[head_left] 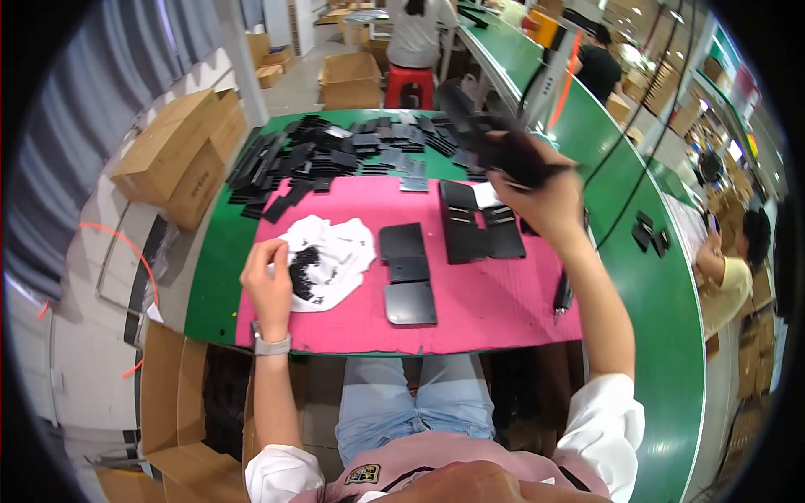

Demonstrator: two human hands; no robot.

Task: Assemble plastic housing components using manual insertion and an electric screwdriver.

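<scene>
My left hand [268, 281] is at the left edge of the pink mat, fingers pinched together; whatever they hold is too small to make out. Right beside it lies a white cloth [344, 251] with a heap of small black screws [303, 272]. Raised over the mat's far right, my right hand [545, 189] grips a dark object [513, 158] smeared by motion, its kind unclear. Flat black plates [409, 303] lie in a column mid-mat. To their right rest black slotted panels [461, 222]. A black screwdriver-like tool [563, 293] is at the mat's right edge.
Many black plastic pieces [314, 155] are piled along the table's far side, beyond the pink mat [495, 314]. Cardboard boxes [172, 151] stand left, with an open carton [172, 386] below. Cables hang at the right over a green bench [646, 335]. Other people work farther off.
</scene>
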